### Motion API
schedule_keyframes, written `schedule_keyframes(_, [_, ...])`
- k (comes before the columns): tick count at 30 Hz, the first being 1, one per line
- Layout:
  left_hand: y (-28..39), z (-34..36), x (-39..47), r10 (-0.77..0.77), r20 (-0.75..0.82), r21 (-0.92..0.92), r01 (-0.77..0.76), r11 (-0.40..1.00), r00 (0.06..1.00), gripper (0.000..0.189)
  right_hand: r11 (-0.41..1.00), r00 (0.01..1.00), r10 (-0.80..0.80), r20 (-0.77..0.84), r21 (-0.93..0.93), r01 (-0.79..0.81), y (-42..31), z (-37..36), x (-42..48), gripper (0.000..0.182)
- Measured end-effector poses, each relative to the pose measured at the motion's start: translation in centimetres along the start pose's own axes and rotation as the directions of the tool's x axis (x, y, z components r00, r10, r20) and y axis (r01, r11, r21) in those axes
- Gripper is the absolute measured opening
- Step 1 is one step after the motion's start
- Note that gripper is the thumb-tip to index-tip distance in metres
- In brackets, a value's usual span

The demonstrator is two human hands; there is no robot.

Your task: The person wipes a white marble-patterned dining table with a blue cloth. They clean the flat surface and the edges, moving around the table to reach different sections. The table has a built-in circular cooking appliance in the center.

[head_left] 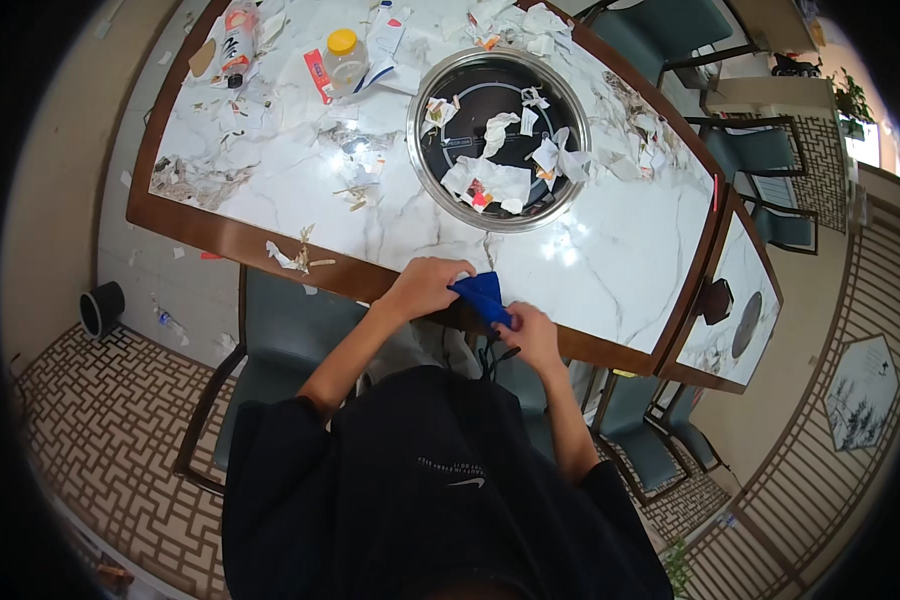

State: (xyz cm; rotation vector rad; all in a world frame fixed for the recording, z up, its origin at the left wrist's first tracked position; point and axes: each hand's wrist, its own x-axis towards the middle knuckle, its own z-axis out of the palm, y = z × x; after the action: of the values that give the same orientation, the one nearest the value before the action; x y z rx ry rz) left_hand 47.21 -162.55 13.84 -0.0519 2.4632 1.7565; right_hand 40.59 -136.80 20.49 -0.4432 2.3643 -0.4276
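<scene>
A folded blue cloth is stretched between my two hands, just over the near wooden edge of the marble-patterned table. My left hand grips its left corner above the table rim. Lower down and to the right, my right hand pinches the other end with thumb and fingers. Beyond the cloth, a round black cooktop with a steel rim is set into the table. Crumpled white tissues and paper scraps lie on its glass.
A plastic bottle and a yellow-lidded jar stand at the back left among litter. Grey-green chairs press against the near side. On the floor at left are a tipped black bin and a small bottle.
</scene>
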Motion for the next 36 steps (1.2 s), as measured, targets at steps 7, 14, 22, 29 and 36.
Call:
schedule_keyframes(7, [2.5, -1.7, 2.1, 0.07, -0.029, 0.112, -0.066, 0.992, 0.997, 0.04, 0.9, 0.879, -0.306, -0.366, 0.188, 0.392, -0.2, -5.2, 1.1, 0.028])
schedule_keyframes(14, [8.0, -8.2, 7.6, 0.033, 0.058, 0.248, -0.046, 0.968, 0.998, 0.034, 0.856, 0.972, -0.18, -0.15, 0.463, 0.231, -3.2, -15.1, 4.5, 0.024])
schedule_keyframes(22, [15.1, -16.8, 19.4, 0.175, -0.08, 0.512, -0.11, 0.852, 0.981, 0.038, 0.8, 0.81, -0.393, -0.435, 0.274, 0.534, -6.0, -26.7, 12.5, 0.019])
schedule_keyframes(29, [10.6, -16.0, 25.1, 0.252, -0.151, 0.59, -0.118, 0.799, 0.956, 0.034, 0.902, 0.848, -0.359, -0.389, 0.09, 0.423, -4.2, -27.7, 20.1, 0.024])
schedule_keyframes(36, [-2.9, -9.0, 26.3, 0.022, 0.067, 0.622, -0.059, 0.781, 0.997, 0.044, 0.878, 0.839, -0.408, -0.361, 0.097, 0.469, 3.1, -11.3, 32.6, 0.051])
